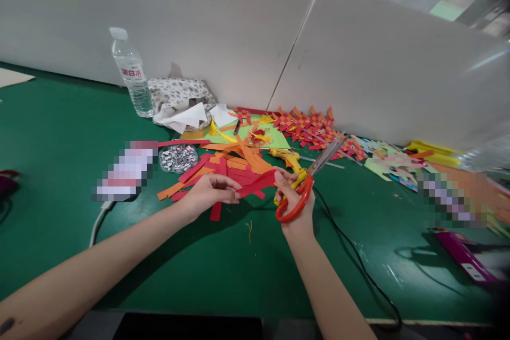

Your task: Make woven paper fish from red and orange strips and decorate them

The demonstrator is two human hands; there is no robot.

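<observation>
My left hand [213, 195] pinches one end of a red paper strip [257, 184] held above the green table. The strip's other end is between the fingers of my right hand [297, 210]. That same hand also grips a pair of scissors [306, 191] with red-orange and yellow handles. Their blades point away and up to the right, clear of the strip. Just beyond my hands lies a loose pile of red and orange paper strips [239, 158]. A yellow glue gun [285, 156] rests behind the scissors, partly hidden.
A clear box of small googly eyes [178, 158] sits left of the pile. Woven paper fish [308, 125] lie along the grey partition [191, 16]. A water bottle [133, 77] and a patterned pouch [179, 96] stand at back left. A black cable [358, 260] crosses the table at right.
</observation>
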